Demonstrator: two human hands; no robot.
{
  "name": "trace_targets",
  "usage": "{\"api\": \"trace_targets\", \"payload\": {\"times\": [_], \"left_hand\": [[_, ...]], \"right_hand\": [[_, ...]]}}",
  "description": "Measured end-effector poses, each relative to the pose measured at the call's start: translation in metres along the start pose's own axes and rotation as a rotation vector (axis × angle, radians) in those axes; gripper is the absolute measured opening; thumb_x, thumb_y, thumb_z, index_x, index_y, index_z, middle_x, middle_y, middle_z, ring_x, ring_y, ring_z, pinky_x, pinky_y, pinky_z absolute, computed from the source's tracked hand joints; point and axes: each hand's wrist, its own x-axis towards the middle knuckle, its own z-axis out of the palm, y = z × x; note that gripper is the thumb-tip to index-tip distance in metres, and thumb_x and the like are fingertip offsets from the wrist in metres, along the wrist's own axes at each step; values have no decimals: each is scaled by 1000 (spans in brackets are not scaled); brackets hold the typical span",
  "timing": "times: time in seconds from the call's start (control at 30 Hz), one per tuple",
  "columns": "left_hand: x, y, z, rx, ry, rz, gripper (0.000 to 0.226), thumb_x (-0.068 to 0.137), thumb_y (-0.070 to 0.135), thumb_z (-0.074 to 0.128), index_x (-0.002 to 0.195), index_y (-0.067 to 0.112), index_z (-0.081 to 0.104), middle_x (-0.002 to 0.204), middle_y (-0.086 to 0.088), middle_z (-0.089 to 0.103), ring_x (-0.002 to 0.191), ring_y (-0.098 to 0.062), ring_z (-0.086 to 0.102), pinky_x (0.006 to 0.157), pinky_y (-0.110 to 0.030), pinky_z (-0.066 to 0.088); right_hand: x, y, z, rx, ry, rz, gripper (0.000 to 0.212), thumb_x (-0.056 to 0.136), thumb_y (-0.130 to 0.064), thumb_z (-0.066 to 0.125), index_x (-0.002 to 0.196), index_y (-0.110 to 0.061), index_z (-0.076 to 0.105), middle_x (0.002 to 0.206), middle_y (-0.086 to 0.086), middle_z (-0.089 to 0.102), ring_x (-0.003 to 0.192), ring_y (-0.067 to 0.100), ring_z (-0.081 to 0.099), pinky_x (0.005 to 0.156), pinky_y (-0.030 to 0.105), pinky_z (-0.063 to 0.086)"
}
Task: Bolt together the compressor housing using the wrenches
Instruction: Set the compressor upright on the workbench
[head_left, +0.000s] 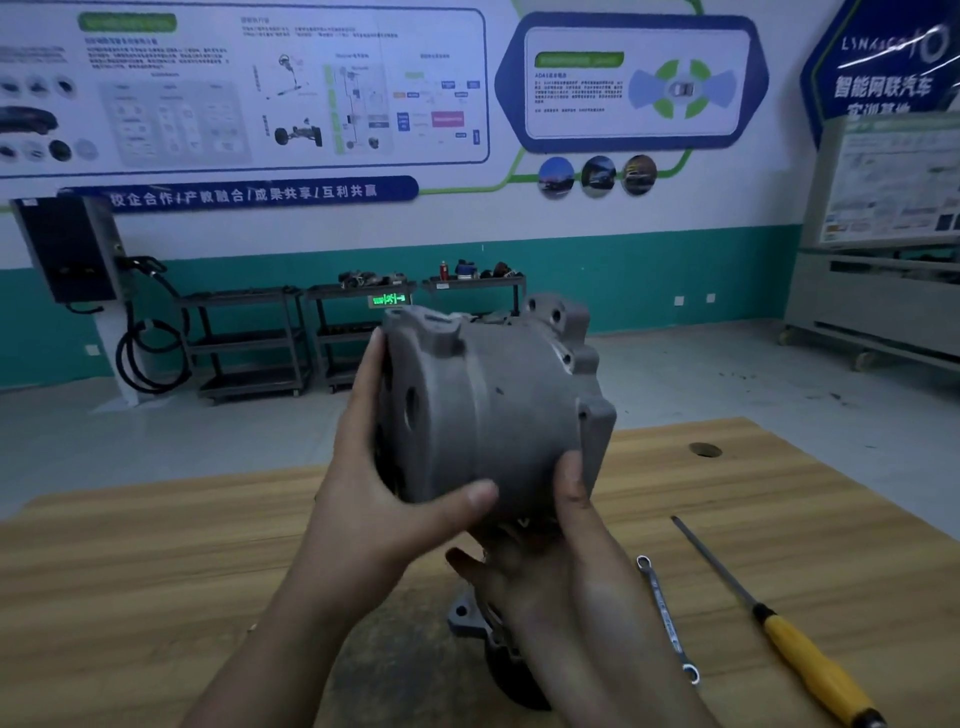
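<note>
Gripping from both ends, the left hand (384, 483) clasps the compressor housing (493, 415) with its thumb laid across the front of the barrel and its fingers reaching up the end face at nine o'clock. The right hand (566, 561) supports the housing from below at five o'clock, its thumb pressed against the flange; its fingers are hidden beneath. That two-handed grip holds the housing in the air above the table (156, 571), barrel lying sideways.

The housing is dull grey cast metal: a stout cylinder with a stepped band, bosses on top, round holes in the left face and a lobed flange with bolt holes on the right. Below the wrists, at six o'clock, another grey cast part (465, 621) sits on the table, mostly covered.

At four o'clock a slim steel wrench (667, 618) with a ring at each end lies flat. Just beyond it lies a screwdriver (810, 660) with a thin dark shaft and a yellow handle. The table is pale wood with visible grain, with a round hole (705, 450) at two o'clock.

Beyond lies a pale grey floor (701, 374). Dark metal carts (249, 343) stand against a white wall with a teal lower band and printed posters (244, 88). A black charging unit (67, 249) with a coiled cable stands at ten o'clock, a grey cabinet (872, 301) at two.
</note>
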Motion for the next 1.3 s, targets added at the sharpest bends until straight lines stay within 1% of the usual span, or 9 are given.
{"api": "trace_targets", "payload": {"times": [0.2,0.3,0.37,0.5,0.63,0.8,0.97,1.13,1.3], "left_hand": [[22,8,9,-185,5,-46,98,42,42,79,129,57,39,121,26,54,101,4,60,67,-17,53],[35,17,10,-41,-66,-97,100,39,50,81,127,64,36,120,33,49,100,1,59,62,-18,53],[45,24,14,62,-138,-121,100,38,54,80,126,66,34,118,36,46,99,1,59,62,-21,52],[60,38,26,315,-242,-124,102,35,59,75,128,62,34,123,27,46,107,-2,53,84,-32,51],[77,47,37,581,-319,-99,114,36,64,75,135,60,19,139,9,40,121,-19,44,96,-41,44],[83,47,52,631,-428,-81,115,50,55,83,143,51,16,146,12,35,118,-9,41,89,-29,38],[74,43,56,680,-340,-74,115,42,71,73,132,68,1,140,-1,31,128,-30,35,103,-52,35],[66,33,46,657,-371,-20,111,43,72,71,136,63,11,123,15,24,116,-9,32,84,-21,35],[68,32,29,626,-526,-19,104,48,57,81,136,57,26,128,21,23,120,-4,31,95,-20,32]], "right_hand": [[-12,-53,-28,-800,59,-124,92,47,-68,77,125,-23,55,103,2,72,86,22,71,64,27,53],[-14,-93,-40,-1102,361,-676,70,57,-68,73,117,-35,55,103,-11,67,90,2,64,75,30,49],[-10,-116,-30,-1325,311,-976,67,60,-67,69,119,-47,46,117,-23,59,109,-3,55,88,28,44],[21,-147,-10,-1900,-37,-577,119,43,-77,66,146,-42,17,136,-20,44,130,8,37,106,37,34],[43,-159,-17,-1702,-290,-340,132,39,-58,85,148,-23,20,138,-9,48,127,5,45,108,35,37],[49,-146,-46,-1382,-276,-324,146,25,-60,88,147,-27,14,131,-16,47,122,-1,49,102,22,42],[49,-125,-68,-1193,-193,-427,133,25,-61,89,139,-27,30,128,-11,55,119,5,55,92,24,48],[50,-107,-79,-1177,-159,-428,133,25,-62,89,140,-30,30,129,-8,56,120,10,55,98,36,47],[51,-93,-88,-1117,-150,-434,109,25,-63,88,121,-51,38,118,-26,60,114,-3,55,83,13,48]]}}
